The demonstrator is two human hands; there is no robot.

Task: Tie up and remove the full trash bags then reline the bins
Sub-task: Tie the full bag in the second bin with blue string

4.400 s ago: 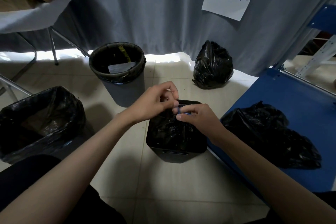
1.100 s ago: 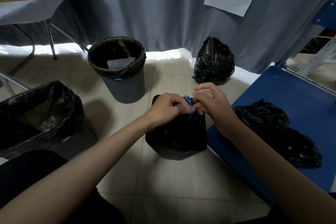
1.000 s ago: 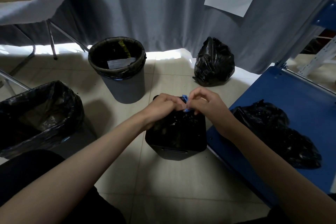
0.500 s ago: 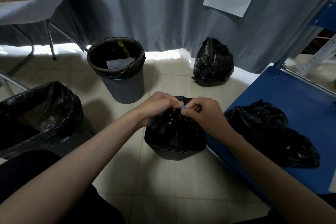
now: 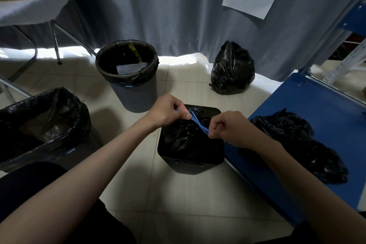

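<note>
A small square black bin point(image 5: 191, 161) stands on the tiled floor in front of me, with a gathered black trash bag point(image 5: 186, 136) inside it. A blue drawstring point(image 5: 198, 122) runs taut across the bag's top. My left hand point(image 5: 168, 110) pinches its upper end above the bin's far left corner. My right hand point(image 5: 230, 128) pinches its lower end over the bin's right side. A tied black bag point(image 5: 232, 68) sits on the floor by the curtain.
A round grey bin point(image 5: 136, 95) lined in black holds paper scraps behind the small bin. A large black-lined bin point(image 5: 42, 125) stands at the left. A blue platform point(image 5: 324, 117) at the right carries a loose black bag point(image 5: 305, 144). A folding table's legs point(image 5: 55, 45) are at the back left.
My hands were close together over the bag's top half a second ago. They have moved apart, stretching the blue drawstring between them.
</note>
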